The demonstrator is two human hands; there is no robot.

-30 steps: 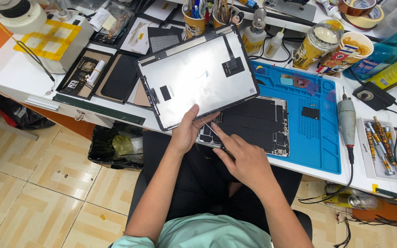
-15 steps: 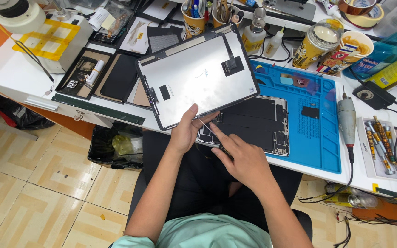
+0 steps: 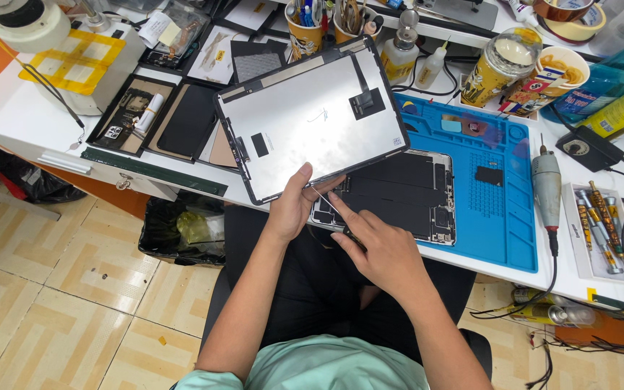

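The tablet screen panel (image 3: 312, 119) sits lifted in the centre of the frame, its pale silver back face turned up and tilted, with black patches and a dark ribbon strip on it. Its lower edge rests over the opened tablet body (image 3: 399, 195), which lies just below and to the right, showing black battery blocks and a circuit strip inside a silver frame.

The left hand (image 3: 296, 206) grips the panel's lower edge, thumb on top and fingers curled beneath, closed firmly on it. The right hand (image 3: 380, 249) is half curled just beside it, index finger stretched toward the seam between panel and body. It pinches a thin metal tool (image 3: 328, 204) whose tip points up at that seam; I cannot tell exactly how the fingers sit round its handle.

The body rests partly on a blue repair mat (image 3: 500, 209) at centre right. Right of the mat lies a grey rotary tool (image 3: 545, 184) with a black cord, then a white tray of screwdriver bits (image 3: 597, 220). In the upper left sit black trays of phone parts (image 3: 160, 119) and a white microscope base with yellow tape (image 3: 74, 61). Cups of tools (image 3: 305, 32) stand along the top edge, and a yellow can (image 3: 500, 65) at upper right.
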